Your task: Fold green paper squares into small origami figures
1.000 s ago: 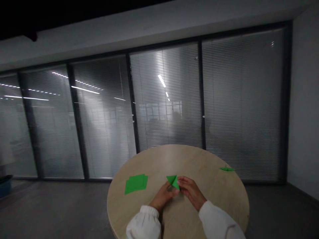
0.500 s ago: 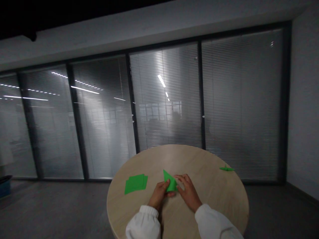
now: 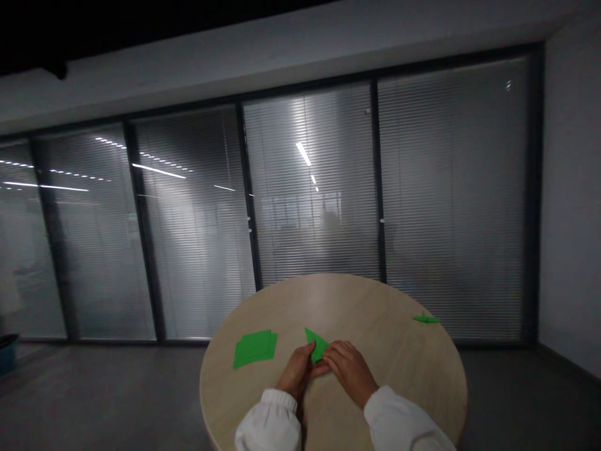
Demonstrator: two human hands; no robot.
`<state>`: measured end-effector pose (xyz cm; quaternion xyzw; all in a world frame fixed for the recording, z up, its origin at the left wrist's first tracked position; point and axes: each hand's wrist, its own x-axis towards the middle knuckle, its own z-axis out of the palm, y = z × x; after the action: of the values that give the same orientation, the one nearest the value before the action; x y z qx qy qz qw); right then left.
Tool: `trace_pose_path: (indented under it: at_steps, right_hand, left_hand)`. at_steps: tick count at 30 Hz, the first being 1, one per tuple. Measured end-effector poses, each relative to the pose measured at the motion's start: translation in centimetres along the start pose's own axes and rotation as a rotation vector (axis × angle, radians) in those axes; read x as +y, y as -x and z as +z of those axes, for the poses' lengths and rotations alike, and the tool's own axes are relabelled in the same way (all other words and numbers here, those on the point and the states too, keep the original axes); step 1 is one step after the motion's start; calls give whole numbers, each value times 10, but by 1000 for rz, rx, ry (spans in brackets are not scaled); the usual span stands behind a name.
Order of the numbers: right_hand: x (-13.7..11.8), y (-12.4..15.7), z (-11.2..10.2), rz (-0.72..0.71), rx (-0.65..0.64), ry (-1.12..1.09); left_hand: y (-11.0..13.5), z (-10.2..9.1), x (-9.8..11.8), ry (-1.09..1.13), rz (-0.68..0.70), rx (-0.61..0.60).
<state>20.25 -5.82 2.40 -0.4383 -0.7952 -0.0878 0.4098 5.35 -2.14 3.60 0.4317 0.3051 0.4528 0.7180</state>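
A green sheet of paper (image 3: pixel 317 346), folded to a pointed shape, is between my two hands just above the round table. My left hand (image 3: pixel 298 369) grips its left side, thumb on top and fingers beneath. On the paper's right side my right hand (image 3: pixel 350 368) is closed over the edge, its fingers together and covering that part of the sheet. The lower edge of the paper is partly hidden by the hands.
Several green paper squares (image 3: pixel 255 347) lie overlapped on the left of the round wooden table (image 3: pixel 328 294). A small folded green paper piece (image 3: pixel 426 319) rests near its right edge. Behind stands a glass partition with blinds (image 3: pixel 310 238). A blue bin (image 3: pixel 7 356) is on the floor far left.
My right hand has moved left and closed onto the paper's right side, covering more of it. The curved lower part of the sheet now looks flatter. My left hand keeps its hold.
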Motion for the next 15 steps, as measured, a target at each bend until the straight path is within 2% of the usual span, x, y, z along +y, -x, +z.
trace_pose_path:
  at_steps: [8,15]
  right_hand:
    - [-2,2,0,145,6,-185]
    - [-4,0,-4,57,9,-111]
  left_hand:
    - [5,3,3,90,10,-57]
    - [7,4,4,55,46,-87]
